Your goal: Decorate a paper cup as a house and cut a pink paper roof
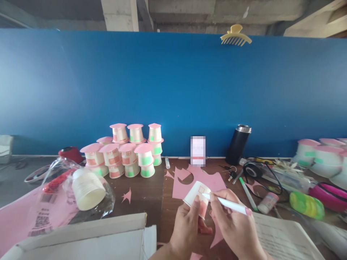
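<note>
My left hand [187,225] is closed around a white paper cup [195,195] that lies tilted on its side, with pink window and door marks on its wall. My right hand [233,225] pinches a white marker [229,205] with a pink end cap, its tip touching the cup's wall. Both hands hover low over the brown table, above sheets of cut pink paper [200,180].
A pile of finished cup houses with pink roofs [127,151] stands at the back. A plastic bag of white cups [86,187] lies left, a cardboard box [89,240] front left. A black flask [238,144], phone [197,151], tape, cables and a notebook [282,238] lie right.
</note>
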A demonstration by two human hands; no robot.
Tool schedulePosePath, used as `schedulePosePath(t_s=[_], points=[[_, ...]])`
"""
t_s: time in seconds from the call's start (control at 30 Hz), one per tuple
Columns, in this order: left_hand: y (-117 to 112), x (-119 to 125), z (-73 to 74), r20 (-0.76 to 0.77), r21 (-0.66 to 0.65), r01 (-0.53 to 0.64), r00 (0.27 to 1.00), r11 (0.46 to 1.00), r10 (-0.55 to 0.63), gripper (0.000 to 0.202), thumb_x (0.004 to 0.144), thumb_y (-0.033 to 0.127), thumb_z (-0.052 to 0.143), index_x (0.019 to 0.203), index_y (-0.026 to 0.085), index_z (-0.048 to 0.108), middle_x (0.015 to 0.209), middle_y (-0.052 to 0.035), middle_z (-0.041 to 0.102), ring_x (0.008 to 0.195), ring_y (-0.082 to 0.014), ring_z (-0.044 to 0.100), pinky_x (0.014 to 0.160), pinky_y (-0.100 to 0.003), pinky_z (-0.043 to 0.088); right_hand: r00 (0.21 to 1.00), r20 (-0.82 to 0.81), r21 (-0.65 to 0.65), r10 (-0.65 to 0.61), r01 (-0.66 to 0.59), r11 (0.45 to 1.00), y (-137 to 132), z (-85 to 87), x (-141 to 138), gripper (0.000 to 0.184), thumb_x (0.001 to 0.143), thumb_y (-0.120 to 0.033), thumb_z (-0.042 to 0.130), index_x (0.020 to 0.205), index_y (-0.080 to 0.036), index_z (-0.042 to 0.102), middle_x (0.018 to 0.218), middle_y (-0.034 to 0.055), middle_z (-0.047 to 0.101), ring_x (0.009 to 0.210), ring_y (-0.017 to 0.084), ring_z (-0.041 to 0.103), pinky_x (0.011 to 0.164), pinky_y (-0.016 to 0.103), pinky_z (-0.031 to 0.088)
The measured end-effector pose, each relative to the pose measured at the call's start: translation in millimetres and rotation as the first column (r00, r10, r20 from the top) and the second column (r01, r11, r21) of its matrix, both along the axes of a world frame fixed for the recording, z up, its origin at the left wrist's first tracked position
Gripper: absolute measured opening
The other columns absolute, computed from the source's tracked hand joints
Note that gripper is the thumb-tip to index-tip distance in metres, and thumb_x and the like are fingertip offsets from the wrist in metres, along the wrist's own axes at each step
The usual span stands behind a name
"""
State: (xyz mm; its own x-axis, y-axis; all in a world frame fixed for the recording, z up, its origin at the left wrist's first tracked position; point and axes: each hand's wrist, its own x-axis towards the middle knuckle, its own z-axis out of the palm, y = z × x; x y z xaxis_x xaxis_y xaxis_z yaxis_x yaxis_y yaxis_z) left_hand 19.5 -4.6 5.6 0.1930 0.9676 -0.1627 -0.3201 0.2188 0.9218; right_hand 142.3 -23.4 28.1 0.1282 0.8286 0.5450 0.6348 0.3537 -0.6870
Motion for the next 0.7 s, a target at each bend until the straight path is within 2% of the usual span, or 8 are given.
schedulePosePath(t_s=[0.23,0.43,0.7], points=[[-0.7,-0.4,2.5,0.037,-0.013,-0.004,0.999,1.0,0.005,0.06,0.064,0.075,0.062,0.052,0.017,0.053,0.036,0.0037,0.043,0.036,-0.0074,0.034,0.044,-0.022,0.028,1.0,0.003,0.014,-0.004,0.004,1.0,0.2,1.4,-0.4,0.022,0.091,-0.039,0.054,0.079,-0.022,0.06,0.06,0.0006,0.067,0.049,0.015,0.061,0.046,0.022,0.047],[-0.5,0.2,1.2,0.025,-0.004,-0.005,1.0,1.0,0.005,0.06,0.064,0.074,0.062,0.05,0.017,0.051,0.036,0.0034,0.043,0.036,-0.007,0.034,0.043,-0.022,0.027,1.0,0.016,0.023,-0.005,0.004,1.0,0.2,3.3,-0.5,0.024,0.091,-0.04,0.053,0.077,-0.022,0.06,0.061,0.0011,0.067,0.048,0.015,0.062,0.044,0.022,0.047],[0.7,0.1,-2.1,0.072,-0.04,0.005,0.997,0.999,-0.002,0.056,0.064,0.071,0.065,0.057,0.017,0.053,0.038,0.0054,0.043,0.036,-0.0066,0.033,0.044,-0.022,0.028,0.999,-0.035,-0.008,0.03,-0.031,1.0,0.3,-2.8,0.2,0.018,0.091,-0.037,0.055,0.082,-0.022,0.059,0.06,-0.0009,0.063,0.049,0.014,0.059,0.047,0.023,0.048]])
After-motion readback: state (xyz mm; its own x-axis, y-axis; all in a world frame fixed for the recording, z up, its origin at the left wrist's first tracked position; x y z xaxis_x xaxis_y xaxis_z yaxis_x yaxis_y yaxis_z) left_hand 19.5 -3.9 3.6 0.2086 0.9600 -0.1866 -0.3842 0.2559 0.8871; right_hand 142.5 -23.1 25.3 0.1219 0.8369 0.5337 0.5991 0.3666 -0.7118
